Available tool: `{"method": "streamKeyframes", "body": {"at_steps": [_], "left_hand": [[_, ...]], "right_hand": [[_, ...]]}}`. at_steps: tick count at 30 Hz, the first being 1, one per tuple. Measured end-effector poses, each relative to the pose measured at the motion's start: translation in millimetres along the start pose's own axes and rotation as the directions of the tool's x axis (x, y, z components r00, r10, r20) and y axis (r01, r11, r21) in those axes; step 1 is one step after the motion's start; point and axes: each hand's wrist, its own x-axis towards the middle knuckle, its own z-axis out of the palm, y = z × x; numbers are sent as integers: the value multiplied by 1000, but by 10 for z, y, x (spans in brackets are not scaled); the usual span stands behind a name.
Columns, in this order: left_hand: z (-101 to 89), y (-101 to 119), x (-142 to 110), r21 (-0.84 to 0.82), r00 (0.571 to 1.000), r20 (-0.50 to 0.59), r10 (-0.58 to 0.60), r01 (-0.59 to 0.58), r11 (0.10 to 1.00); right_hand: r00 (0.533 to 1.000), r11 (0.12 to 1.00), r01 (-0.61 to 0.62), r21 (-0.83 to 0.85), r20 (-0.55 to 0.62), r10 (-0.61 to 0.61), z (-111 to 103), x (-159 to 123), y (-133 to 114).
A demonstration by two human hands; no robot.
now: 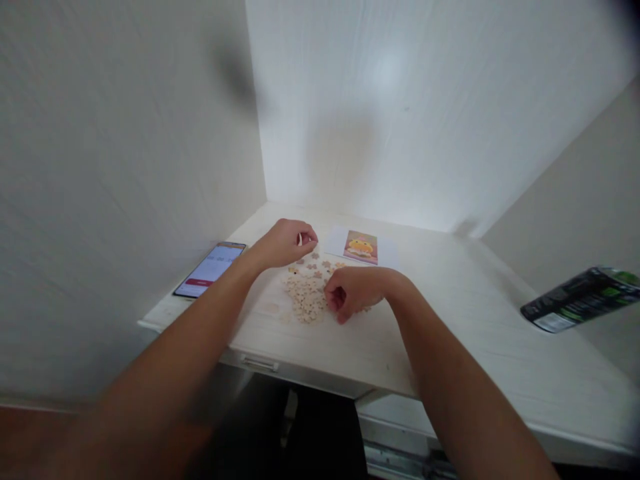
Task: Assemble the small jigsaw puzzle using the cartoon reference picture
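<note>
A heap of small pale jigsaw puzzle pieces (307,298) lies on the white desk, mostly plain side up. Several greyish and yellow-orange pieces (314,265) are spread just beyond it. Over the far left side of these pieces, my left hand (286,243) is closed with its fingers curled; a small pale spot shows between them, too small to name. My right hand (356,291) rests low at the heap's right edge, thumb and fingers pinched together. What its fingertips hold, if anything, is hidden.
Behind the pieces lies a picture card (361,247) with a yellow figure, on white paper. A phone (210,269) with a lit screen is at the left edge. A black-and-green can (580,300) stands at the right. White panels enclose the desk (475,313).
</note>
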Motion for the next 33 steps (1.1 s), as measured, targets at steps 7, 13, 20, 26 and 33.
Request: {"method": "streamKeyframes", "body": {"at_steps": [7, 13, 20, 26, 33], "left_hand": [[25, 66, -593, 88, 982, -181, -58, 75, 993], [173, 37, -955, 72, 990, -99, -105, 113, 991], [221, 3, -1000, -32, 998, -43, -38, 37, 999], [225, -20, -979, -23, 997, -36, -68, 67, 997], [264, -71, -968, -7, 992, -67, -103, 102, 995]], "right_hand": [[996, 998, 31, -61, -79, -36, -29, -8, -31], [997, 994, 8, -106, -73, -16, -21, -52, -77], [993, 996, 32, -79, -114, -41, -29, -58, -25], [729, 987, -37, -155, -680, -80, 41, 185, -37], [688, 982, 44, -186, -707, -164, 201, 462, -1]]}}
